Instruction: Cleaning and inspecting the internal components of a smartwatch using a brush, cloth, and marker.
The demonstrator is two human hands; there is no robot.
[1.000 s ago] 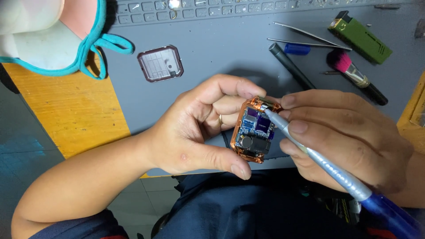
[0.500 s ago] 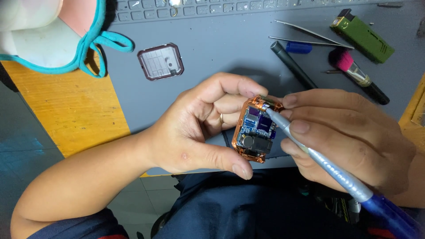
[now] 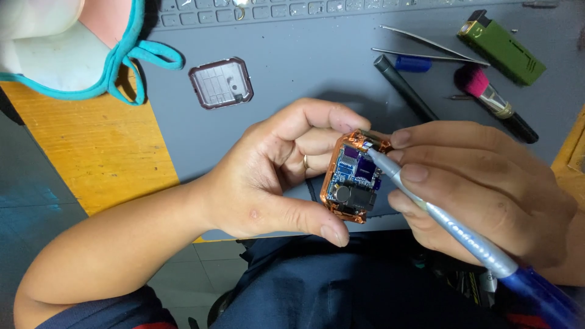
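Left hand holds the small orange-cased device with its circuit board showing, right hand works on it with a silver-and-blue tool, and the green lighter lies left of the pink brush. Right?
Not quite: in the head view, the green lighter lies up and right of the pink brush. The rest holds.

One lighter [image 3: 501,46], one brush [image 3: 495,102], two tweezers [image 3: 426,42].

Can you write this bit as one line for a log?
left hand: holds orange device | right hand: screwdriver tip on it | grey mat: back cover

Left hand [image 3: 268,183] grips orange device [image 3: 352,181] (circuit board exposed); right hand [image 3: 481,189] holds screwdriver [image 3: 451,225].
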